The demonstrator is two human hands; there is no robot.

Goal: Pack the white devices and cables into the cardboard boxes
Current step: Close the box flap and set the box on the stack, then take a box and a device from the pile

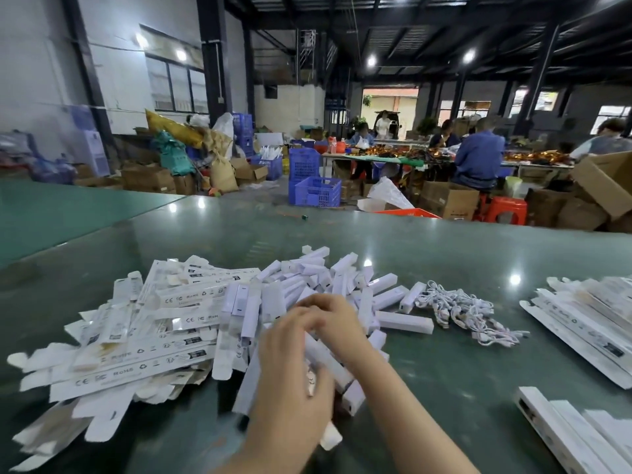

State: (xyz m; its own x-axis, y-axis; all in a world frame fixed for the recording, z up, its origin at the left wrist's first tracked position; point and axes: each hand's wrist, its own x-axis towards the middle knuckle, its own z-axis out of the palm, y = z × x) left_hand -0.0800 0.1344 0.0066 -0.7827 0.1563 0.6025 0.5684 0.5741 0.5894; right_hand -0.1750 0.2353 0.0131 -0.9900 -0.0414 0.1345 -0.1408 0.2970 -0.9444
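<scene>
A heap of white stick-shaped devices (386, 295) lies in the middle of the green table (444, 254). Left of it spreads a pile of flat unfolded white cartons (143, 336). A tangle of white cables (461, 311) lies to the right of the devices. My left hand (290, 367) grips a long white carton (328, 362) near the front of the heap. My right hand (333, 318) curls its fingers over the far end of that same carton. Both hands are blurred by motion.
More flat cartons (581, 323) are stacked at the right edge, and closed white boxes (564, 436) lie at the lower right. Beyond the table stand blue crates (316, 191), brown boxes, red stools and several seated people at another table.
</scene>
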